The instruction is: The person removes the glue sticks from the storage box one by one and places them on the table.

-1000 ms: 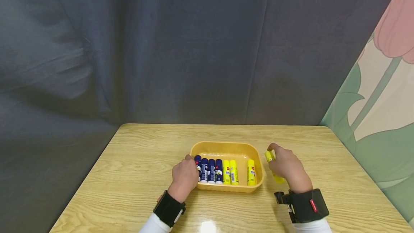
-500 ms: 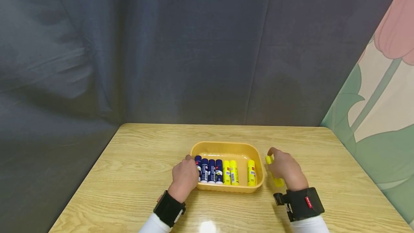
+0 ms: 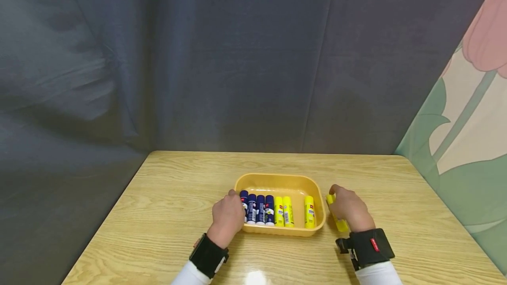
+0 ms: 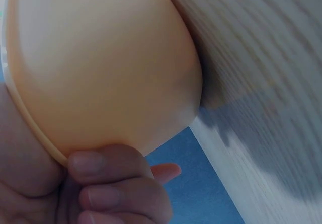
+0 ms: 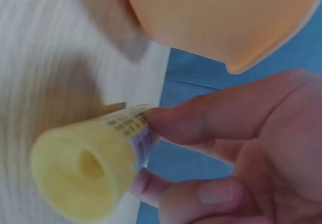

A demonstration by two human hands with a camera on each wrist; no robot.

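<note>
Right grip (image 3: 350, 210) pinches a yellow glue stick (image 3: 342, 225), just outside the tray (image 3: 277, 231) on its right; can't tell if it touches the surface (image 3: 178, 232). Left grip (image 3: 228, 212) pinches the tray's left rim. Inside, left to right: four blue sticks (image 3: 260, 210), two yellow sticks (image 3: 288, 212), gap, one yellow stick (image 3: 310, 213). I read it as handling the loose stick, tray braced. Next move calls for rim clearance, I'd say.

A yellow cylindrical plastic glue stick (image 5: 113, 138) with a printed label is pinched by the right hand (image 3: 350, 209), just right of the yellow-orange, round-cornered plastic tray (image 3: 279, 231). The left hand (image 3: 228, 214) grips the tray's left rim; four navy glue sticks (image 3: 260, 209) and three yellow glue sticks (image 3: 310, 212) lie inside.
</note>
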